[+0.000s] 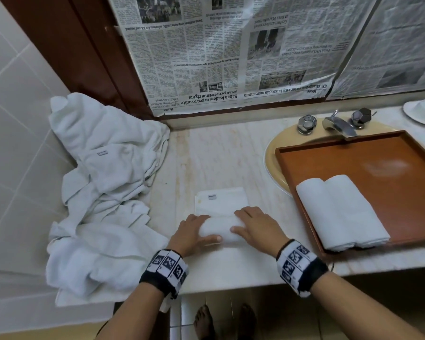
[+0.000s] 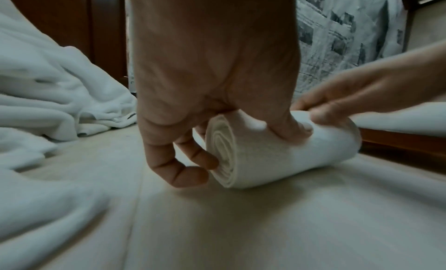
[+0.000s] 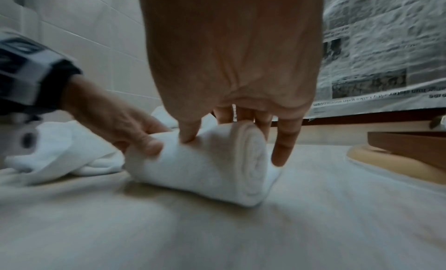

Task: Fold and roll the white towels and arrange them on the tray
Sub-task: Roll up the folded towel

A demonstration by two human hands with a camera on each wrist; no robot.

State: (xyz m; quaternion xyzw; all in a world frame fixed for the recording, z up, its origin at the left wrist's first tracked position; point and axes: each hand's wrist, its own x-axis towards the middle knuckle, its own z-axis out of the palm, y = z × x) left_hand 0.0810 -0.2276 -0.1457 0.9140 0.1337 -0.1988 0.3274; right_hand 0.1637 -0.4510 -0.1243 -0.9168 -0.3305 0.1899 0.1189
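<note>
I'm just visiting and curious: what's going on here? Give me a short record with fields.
Setting: marble counter beside a sink
Activity: rolling a folded white towel, partly rolled
Left hand: grips the roll's left end
Right hand: grips the roll's right end
Tray: wooden, resting over the sink
Finished rolls: two, side by side on the tray
Waiting: heap of loose towels at left

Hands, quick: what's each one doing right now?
Left hand: closed, fingers curled round the half-rolled white terry towel.
Right hand: closed round the same towel's other end.
</note>
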